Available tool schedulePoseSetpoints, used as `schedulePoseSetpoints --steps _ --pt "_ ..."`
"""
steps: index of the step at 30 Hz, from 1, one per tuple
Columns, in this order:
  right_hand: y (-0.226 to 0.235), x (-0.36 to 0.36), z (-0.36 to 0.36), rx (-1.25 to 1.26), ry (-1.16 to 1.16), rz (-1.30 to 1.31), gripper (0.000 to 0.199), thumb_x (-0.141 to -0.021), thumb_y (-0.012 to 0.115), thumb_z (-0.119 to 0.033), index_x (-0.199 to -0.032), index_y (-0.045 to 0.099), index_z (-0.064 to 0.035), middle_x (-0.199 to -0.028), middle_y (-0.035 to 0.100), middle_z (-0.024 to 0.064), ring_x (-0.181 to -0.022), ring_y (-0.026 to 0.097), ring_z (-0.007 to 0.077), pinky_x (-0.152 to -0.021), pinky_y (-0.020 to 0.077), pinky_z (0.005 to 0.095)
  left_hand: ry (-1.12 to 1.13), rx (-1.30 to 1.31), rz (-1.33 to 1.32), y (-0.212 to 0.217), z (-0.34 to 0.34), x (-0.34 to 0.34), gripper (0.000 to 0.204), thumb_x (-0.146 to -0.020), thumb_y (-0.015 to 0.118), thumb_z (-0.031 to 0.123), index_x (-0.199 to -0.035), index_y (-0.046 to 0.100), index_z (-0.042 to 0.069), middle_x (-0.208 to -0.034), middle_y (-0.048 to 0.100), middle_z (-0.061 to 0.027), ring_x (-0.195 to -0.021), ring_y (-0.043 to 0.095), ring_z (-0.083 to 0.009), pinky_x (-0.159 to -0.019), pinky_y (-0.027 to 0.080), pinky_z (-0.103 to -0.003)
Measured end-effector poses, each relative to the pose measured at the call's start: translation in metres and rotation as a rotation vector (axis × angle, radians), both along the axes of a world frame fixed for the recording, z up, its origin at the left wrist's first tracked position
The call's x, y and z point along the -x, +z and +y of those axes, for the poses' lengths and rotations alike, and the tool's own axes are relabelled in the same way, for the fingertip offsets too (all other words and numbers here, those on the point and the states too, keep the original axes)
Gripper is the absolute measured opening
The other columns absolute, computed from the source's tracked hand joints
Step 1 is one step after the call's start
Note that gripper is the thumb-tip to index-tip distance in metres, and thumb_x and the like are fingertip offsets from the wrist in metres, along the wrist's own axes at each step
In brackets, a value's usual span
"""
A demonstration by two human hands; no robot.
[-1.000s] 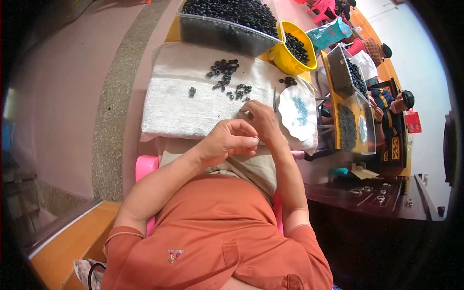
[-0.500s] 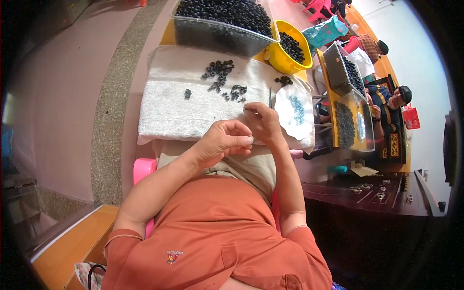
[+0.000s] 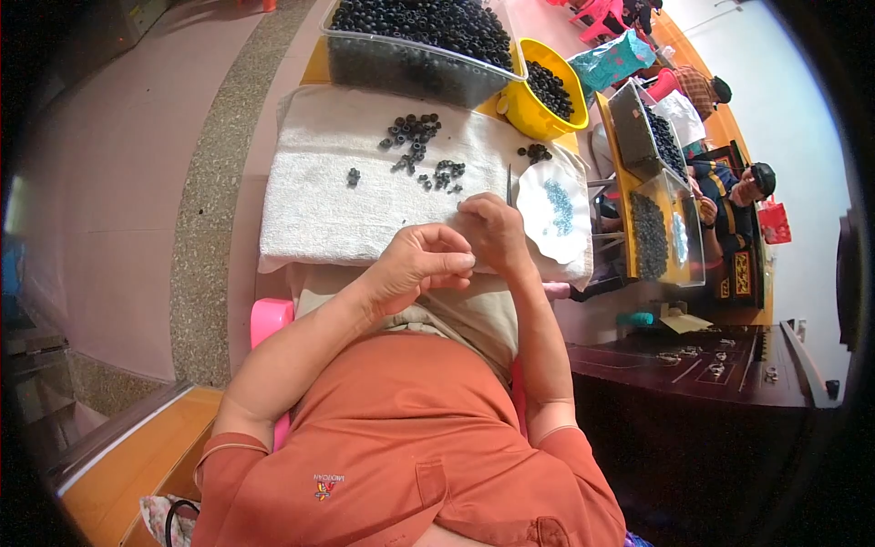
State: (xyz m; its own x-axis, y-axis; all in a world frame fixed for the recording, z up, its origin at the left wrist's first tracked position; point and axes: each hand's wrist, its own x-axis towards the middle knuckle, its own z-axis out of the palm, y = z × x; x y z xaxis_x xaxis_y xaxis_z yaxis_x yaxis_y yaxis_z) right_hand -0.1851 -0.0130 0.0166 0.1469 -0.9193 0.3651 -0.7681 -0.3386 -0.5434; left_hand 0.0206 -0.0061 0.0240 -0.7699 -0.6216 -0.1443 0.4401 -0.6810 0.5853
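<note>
Over the near edge of a white towel point(image 3: 314, 214), my two hands are close together. My left hand point(image 3: 421, 262) pinches thumb and forefinger together; whatever sits between them is too small to make out. Just right of it, my right hand point(image 3: 497, 235) is closed with curled fingers, and its fingertips hide anything they hold. Beyond them lie small black ring-shaped parts point(image 3: 415, 133) in loose clusters. A thin dark tool point(image 3: 510, 182) rests beside a white scalloped plate point(image 3: 531, 202), which holds tiny pale blue pieces point(image 3: 559, 208).
A clear bin point(image 3: 410, 75) full of black parts and a yellow basin point(image 3: 524, 114) stand at the far side. To the right, a person point(image 3: 729, 196) sits by another table with clear boxes point(image 3: 679, 242). A pink chair point(image 3: 272, 319) is under me.
Both hands have shifted very slightly left, and the right hand's fingers have turned a little. The parts on the towel stay where they were.
</note>
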Motion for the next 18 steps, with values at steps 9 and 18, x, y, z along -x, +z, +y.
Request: schedulePoseSetpoints --steps 9,18 --pt "0.009 -0.005 0.007 -0.093 -0.091 0.12 0.007 -0.078 0.068 -0.009 -0.082 0.072 -0.0045 -0.087 0.068 0.0115 -0.083 0.066 0.0305 -0.075 0.053 0.0381 0.021 -0.01 -0.02 -0.003 -0.001 0.001 0.011 -0.086 0.071 0.003 -0.095 0.065 0.003 -0.087 0.066 -0.0053 -0.076 0.067 -0.0141 -0.072 0.06 -0.03" --pt "0.018 -0.004 0.006 -0.2 -0.07 0.136 0.009 -0.076 0.066 -0.006 -0.082 0.071 -0.0028 -0.084 0.067 0.0142 -0.083 0.066 0.0324 -0.075 0.0526 0.0385 0.064 0.021 -0.061 -0.007 -0.001 0.001 0.012 -0.086 0.071 0.003 -0.095 0.065 0.002 -0.09 0.066 -0.0051 -0.078 0.066 -0.0138 -0.073 0.06 -0.029"
